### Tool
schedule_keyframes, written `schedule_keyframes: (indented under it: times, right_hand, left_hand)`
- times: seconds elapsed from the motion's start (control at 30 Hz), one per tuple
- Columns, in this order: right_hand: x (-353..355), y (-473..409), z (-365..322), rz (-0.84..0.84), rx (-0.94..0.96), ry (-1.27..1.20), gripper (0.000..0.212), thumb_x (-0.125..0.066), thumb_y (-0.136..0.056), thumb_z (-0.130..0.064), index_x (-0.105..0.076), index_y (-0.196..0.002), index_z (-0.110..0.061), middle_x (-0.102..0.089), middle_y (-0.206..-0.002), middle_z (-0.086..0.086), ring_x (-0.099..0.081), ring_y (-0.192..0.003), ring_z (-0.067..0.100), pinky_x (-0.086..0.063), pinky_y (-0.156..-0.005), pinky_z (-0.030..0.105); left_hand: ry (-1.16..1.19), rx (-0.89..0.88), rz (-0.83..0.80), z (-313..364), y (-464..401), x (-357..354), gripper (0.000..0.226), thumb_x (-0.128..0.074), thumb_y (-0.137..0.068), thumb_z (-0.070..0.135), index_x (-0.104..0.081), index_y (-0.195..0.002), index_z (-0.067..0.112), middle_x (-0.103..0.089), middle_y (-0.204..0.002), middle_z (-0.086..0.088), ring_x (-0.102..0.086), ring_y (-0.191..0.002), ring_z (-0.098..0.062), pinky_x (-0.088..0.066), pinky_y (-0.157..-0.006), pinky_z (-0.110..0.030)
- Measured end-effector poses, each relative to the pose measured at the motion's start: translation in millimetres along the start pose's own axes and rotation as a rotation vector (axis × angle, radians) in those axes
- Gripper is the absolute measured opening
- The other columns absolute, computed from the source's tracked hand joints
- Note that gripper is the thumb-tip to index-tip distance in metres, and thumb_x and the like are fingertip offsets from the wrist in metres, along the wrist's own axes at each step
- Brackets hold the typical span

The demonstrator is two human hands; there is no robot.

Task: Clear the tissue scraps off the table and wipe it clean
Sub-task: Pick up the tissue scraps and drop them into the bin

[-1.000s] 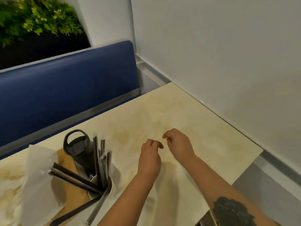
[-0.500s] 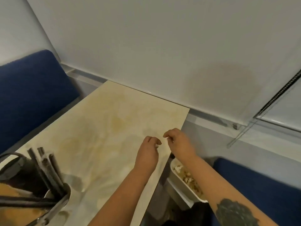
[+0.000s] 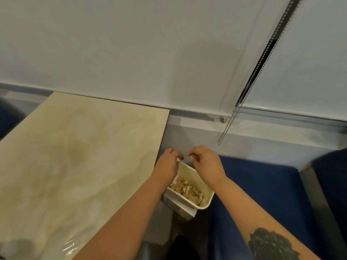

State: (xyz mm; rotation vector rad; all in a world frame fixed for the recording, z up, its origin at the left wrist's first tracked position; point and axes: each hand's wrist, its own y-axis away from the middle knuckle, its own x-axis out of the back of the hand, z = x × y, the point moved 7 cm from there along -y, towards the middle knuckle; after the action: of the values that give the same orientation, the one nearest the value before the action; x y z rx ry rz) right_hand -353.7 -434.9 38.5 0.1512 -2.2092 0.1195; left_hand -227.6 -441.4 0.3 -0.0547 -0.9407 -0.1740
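Note:
The beige marbled table [image 3: 75,156] fills the left of the view. Just past its right edge stands a small white bin [image 3: 202,205] holding several crumpled tissue scraps [image 3: 187,189]. My left hand [image 3: 168,165] hovers over the bin's near-left corner, fingertips pinched on a small white tissue scrap [image 3: 177,160]. My right hand [image 3: 205,161] is above the bin's far side, fingers curled together, with a small white bit at the fingertips. Both hands are off the table.
A white wall runs behind the table, with a roller blind and its bead chain [image 3: 244,94] at the right. A blue bench seat [image 3: 262,184] lies right of the bin. A grey ledge runs along the wall's foot.
The view has swung right, away from the bottle and utensil holder. Both hands moved from above the table to over the white bin beside it, still pinched.

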Motion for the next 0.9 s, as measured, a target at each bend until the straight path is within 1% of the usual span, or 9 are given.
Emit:
schedule_keyframes:
  times: [0.07,0.13,0.2,0.33,0.47,0.57,0.67,0.77,0.9]
  right_hand:
    - [3,-1,10,0.006,-0.018,-0.003,0.018,-0.056,-0.088,-0.005,-0.069,-0.098,-0.013,-0.062,-0.096,0.003,-0.058,-0.087,0.016,-0.038,-0.074,0.018]
    - [5,-3,19,0.008,-0.035,-0.001,0.019,-0.056,-0.087,-0.005,-0.069,-0.098,-0.014,-0.063,-0.097,0.002,-0.059,-0.087,0.016,-0.039,-0.073,0.018]
    - [6,-4,27,0.008,-0.047,0.002,0.018,-0.056,-0.087,-0.005,-0.069,-0.098,-0.014,-0.063,-0.098,0.001,-0.059,-0.087,0.015,-0.039,-0.073,0.017]
    - [2,-7,38,-0.007,-0.070,0.011,0.017,-0.058,-0.087,-0.007,-0.069,-0.097,-0.015,-0.063,-0.097,0.000,-0.058,-0.086,0.013,-0.036,-0.072,0.015]
    - [-8,-10,47,-0.053,-0.089,0.017,0.018,-0.058,-0.087,-0.009,-0.068,-0.100,-0.016,-0.066,-0.098,0.001,-0.059,-0.087,0.014,-0.040,-0.073,0.018]
    - [-18,-9,52,-0.131,-0.119,0.028,0.020,-0.060,-0.087,-0.013,-0.066,-0.105,-0.017,-0.068,-0.097,0.001,-0.062,-0.089,0.016,-0.048,-0.076,0.026]
    - [-24,-7,55,-0.192,-0.138,0.045,0.020,-0.063,-0.086,-0.021,-0.066,-0.106,-0.020,-0.069,-0.101,0.000,-0.062,-0.092,0.016,-0.051,-0.081,0.033]
    - [-27,-5,56,-0.223,-0.144,0.062,0.023,-0.065,-0.085,-0.026,-0.065,-0.108,-0.021,-0.068,-0.103,-0.002,-0.062,-0.094,0.015,-0.051,-0.083,0.033]
    - [-26,-5,55,-0.211,-0.140,0.063,0.023,-0.065,-0.085,-0.025,-0.066,-0.108,-0.021,-0.068,-0.105,-0.002,-0.062,-0.095,0.014,-0.050,-0.083,0.031]
  left_hand:
    - [-0.009,-0.023,-0.044,3,-9,-9,0.022,-0.064,-0.079,0.005,-0.065,-0.100,0.010,-0.057,-0.105,-0.007,-0.055,-0.099,-0.023,-0.028,-0.074,-0.017]
    - [-0.002,-0.021,-0.087,3,-16,-17,0.027,-0.069,-0.077,0.007,-0.065,-0.103,0.013,-0.057,-0.111,-0.004,-0.054,-0.103,-0.020,-0.030,-0.081,-0.015]
    - [0.011,-0.011,-0.108,2,-20,-23,0.029,-0.068,-0.078,0.004,-0.065,-0.105,0.015,-0.055,-0.114,-0.003,-0.053,-0.106,-0.018,-0.029,-0.084,-0.013]
    - [0.034,-0.008,-0.092,0,-22,-25,0.029,-0.063,-0.080,-0.002,-0.065,-0.103,0.016,-0.055,-0.115,-0.001,-0.053,-0.106,-0.015,-0.024,-0.080,-0.007]
    - [0.059,-0.005,-0.074,-2,-24,-23,0.028,-0.061,-0.080,-0.002,-0.065,-0.101,0.016,-0.055,-0.112,0.000,-0.055,-0.103,-0.015,-0.035,-0.085,-0.014]
    - [0.068,0.000,-0.060,-2,-24,-20,0.027,-0.060,-0.080,-0.002,-0.066,-0.100,0.014,-0.056,-0.113,-0.002,-0.055,-0.104,-0.016,-0.040,-0.089,-0.021]
    - [0.076,0.027,-0.053,-3,-22,-19,0.026,-0.058,-0.082,-0.002,-0.066,-0.100,0.015,-0.056,-0.115,-0.001,-0.055,-0.104,-0.015,-0.042,-0.092,-0.024]
    - [0.091,0.052,-0.051,-5,-18,-17,0.027,-0.057,-0.083,-0.004,-0.066,-0.100,0.016,-0.055,-0.117,0.001,-0.054,-0.106,-0.014,-0.041,-0.093,-0.023]
    - [0.089,0.058,-0.041,-5,-13,-14,0.028,-0.056,-0.083,-0.003,-0.066,-0.102,0.016,-0.056,-0.117,0.001,-0.054,-0.107,-0.014,-0.042,-0.093,-0.024]
